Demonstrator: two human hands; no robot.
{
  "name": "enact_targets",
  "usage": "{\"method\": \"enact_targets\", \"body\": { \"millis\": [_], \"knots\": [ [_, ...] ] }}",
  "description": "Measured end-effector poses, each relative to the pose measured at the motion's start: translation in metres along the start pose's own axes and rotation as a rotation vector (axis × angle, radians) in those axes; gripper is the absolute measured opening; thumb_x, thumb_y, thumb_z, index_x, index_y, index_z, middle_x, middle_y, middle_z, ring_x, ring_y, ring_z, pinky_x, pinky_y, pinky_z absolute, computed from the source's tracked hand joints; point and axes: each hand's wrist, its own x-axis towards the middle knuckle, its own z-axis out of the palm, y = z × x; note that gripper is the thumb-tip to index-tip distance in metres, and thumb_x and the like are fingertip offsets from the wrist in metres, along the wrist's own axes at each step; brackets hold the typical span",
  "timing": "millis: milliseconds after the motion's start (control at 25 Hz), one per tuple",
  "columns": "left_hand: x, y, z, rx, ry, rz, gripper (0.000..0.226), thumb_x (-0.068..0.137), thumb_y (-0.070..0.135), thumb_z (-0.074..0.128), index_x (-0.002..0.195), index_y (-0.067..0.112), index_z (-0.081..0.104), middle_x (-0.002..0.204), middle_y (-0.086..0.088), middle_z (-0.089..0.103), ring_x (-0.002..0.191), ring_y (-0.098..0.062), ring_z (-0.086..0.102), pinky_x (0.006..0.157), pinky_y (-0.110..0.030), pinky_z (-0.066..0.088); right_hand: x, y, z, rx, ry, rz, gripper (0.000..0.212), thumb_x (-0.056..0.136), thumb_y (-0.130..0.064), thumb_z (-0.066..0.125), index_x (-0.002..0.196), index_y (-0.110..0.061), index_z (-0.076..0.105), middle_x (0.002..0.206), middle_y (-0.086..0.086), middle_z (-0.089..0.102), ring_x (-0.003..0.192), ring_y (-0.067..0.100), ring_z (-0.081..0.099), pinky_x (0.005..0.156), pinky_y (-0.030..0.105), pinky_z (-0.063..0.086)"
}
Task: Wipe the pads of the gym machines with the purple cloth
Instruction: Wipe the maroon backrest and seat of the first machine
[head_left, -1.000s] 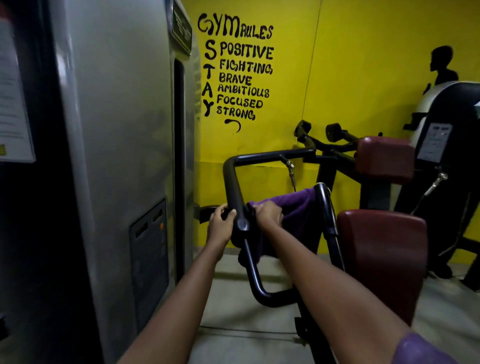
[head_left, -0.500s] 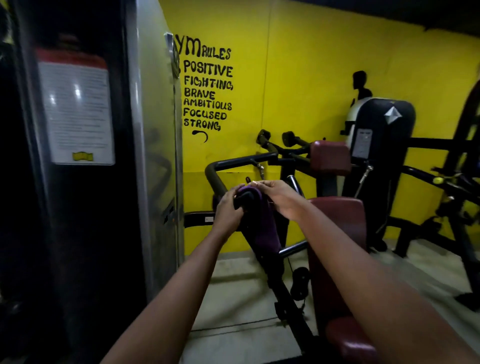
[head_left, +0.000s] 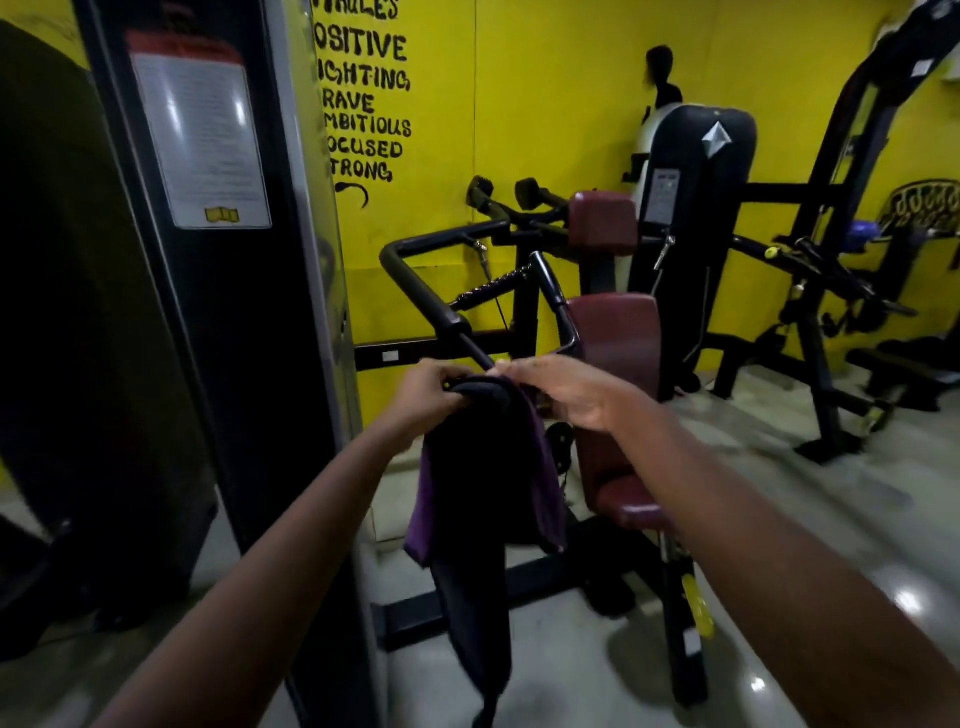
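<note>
The person's left hand (head_left: 434, 396) is closing its grip tightly around the top of the purple cloth (head_left: 485, 488), fingers curled over the bunched upper edge, at the middle of the scene. The cloth is hanging straight down from that fist in a long fold, its purple face showing along the left and right edges while the middle is lying in deep shadow and looking nearly black; its lower end is trailing toward the near floor (head_left: 571, 670). The right hand (head_left: 563, 395) is reaching in from the right, palm down, with its fingers stretched flat and its fingertips (head_left: 506, 370) just meeting the top of the cloth beside the left hand; its grip is lying open and is not closing on anything. Just beyond the hands a black machine handle bar (head_left: 441, 306) is slanting down toward them, and whether the cloth is touching it cannot be told. Behind and to the right of the cloth, the maroon back pad (head_left: 618, 332) is standing upright above the maroon seat pad (head_left: 631, 501). Farther back, a second maroon pad (head_left: 602, 221) is sitting against the yellow wall (head_left: 561, 93). To the left, a tall weight-stack housing (head_left: 249, 322) is carrying a white instruction label (head_left: 200, 140).
</note>
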Motion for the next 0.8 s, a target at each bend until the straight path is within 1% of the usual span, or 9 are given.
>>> {"method": "enact_targets", "body": {
  "millis": [120,200,280,400,480,560,640,720,800],
  "knots": [
    [-0.042,-0.014,0.018,-0.038,-0.095,-0.149,0.024,0.082,-0.002,0.056,0.094,0.011,0.071,0.083,-0.007,0.066,0.073,-0.012,0.059,0.06,-0.02,0.044,-0.035,0.048,0.029,0.079,-0.059,0.009,0.015,0.089,-0.027,0.06,0.104,-0.023,0.061,0.087,-0.008,0.068,0.076,0.002,0.065,0.067,0.016,0.049],
    [-0.07,-0.021,0.031,-0.027,-0.127,-0.216,0.022,0.078,0.002,0.058,0.094,0.008,0.072,0.083,-0.006,0.067,0.073,-0.012,0.06,0.063,-0.022,0.045,-0.057,0.077,0.051,0.115,-0.033,0.018,0.022,0.087,-0.021,0.063,0.109,-0.02,0.057,0.092,-0.003,0.066,0.081,0.006,0.065,0.075,0.02,0.051],
    [-0.098,-0.022,0.044,0.01,-0.184,-0.236,0.018,0.078,0.003,0.061,0.091,0.008,0.071,0.081,-0.005,0.066,0.068,-0.002,0.06,0.064,-0.02,0.046,-0.081,0.101,0.067,0.06,-0.009,0.014,0.024,0.088,-0.019,0.062,0.112,-0.016,0.056,0.091,-0.004,0.064,0.081,0.006,0.062,0.072,0.015,0.051],
    [-0.138,-0.021,0.059,0.031,-0.313,-0.19,0.025,0.08,-0.005,0.065,0.103,0.004,0.066,0.087,-0.002,0.063,0.062,0.012,0.057,0.062,-0.006,0.043,-0.119,0.129,0.077,0.033,0.048,-0.007,0.021,0.089,-0.017,0.061,0.109,-0.01,0.061,0.086,-0.004,0.064,0.075,0.004,0.062,0.064,0.011,0.049],
    [-0.165,-0.029,0.069,0.119,-0.328,-0.175,0.031,0.077,-0.002,0.071,0.107,0.003,0.063,0.093,-0.006,0.064,0.074,0.005,0.06,0.065,-0.008,0.043,-0.144,0.143,0.078,0.07,0.089,0.018,0.021,0.089,-0.015,0.061,0.107,-0.005,0.063,0.085,-0.001,0.065,0.073,0.006,0.063,0.063,0.013,0.051],
    [-0.192,-0.034,0.084,0.29,-0.305,-0.166,0.028,0.079,0.002,0.069,0.106,0.0,0.062,0.096,-0.012,0.066,0.085,-0.017,0.063,0.065,-0.016,0.042,-0.169,0.151,0.082,0.1,0.108,0.041,0.021,0.09,-0.015,0.061,0.107,-0.004,0.064,0.086,0.001,0.066,0.078,0.01,0.063,0.069,0.016,0.052],
    [-0.213,-0.037,0.103,0.342,-0.254,-0.187,0.024,0.085,0.004,0.063,0.109,-0.001,0.06,0.103,-0.017,0.066,0.091,-0.027,0.063,0.069,-0.024,0.041,-0.188,0.155,0.084,-0.068,0.151,0.036,0.02,0.092,-0.019,0.058,0.106,-0.008,0.066,0.089,-0.002,0.064,0.086,0.01,0.06,0.072,0.018,0.047],
    [-0.226,-0.03,0.117,0.211,-0.253,-0.213,0.024,0.092,0.008,0.055,0.116,0.005,0.057,0.114,-0.017,0.063,0.094,-0.023,0.059,0.078,-0.027,0.042,-0.2,0.161,0.078,-0.418,0.231,0.015,0.024,0.095,-0.026,0.051,0.108,-0.011,0.065,0.094,-0.005,0.059,0.09,0.009,0.054,0.074,0.022,0.04],
    [-0.237,-0.015,0.124,0.05,-0.369,-0.133,0.032,0.095,0.013,0.052,0.126,0.017,0.052,0.126,-0.007,0.057,0.106,-0.015,0.054,0.093,-0.028,0.041,-0.214,0.169,0.07,-0.602,0.262,0.054,0.029,0.097,-0.03,0.045,0.103,-0.008,0.063,0.093,0.001,0.058,0.088,0.015,0.053,0.074,0.031,0.037]
  ]
}}
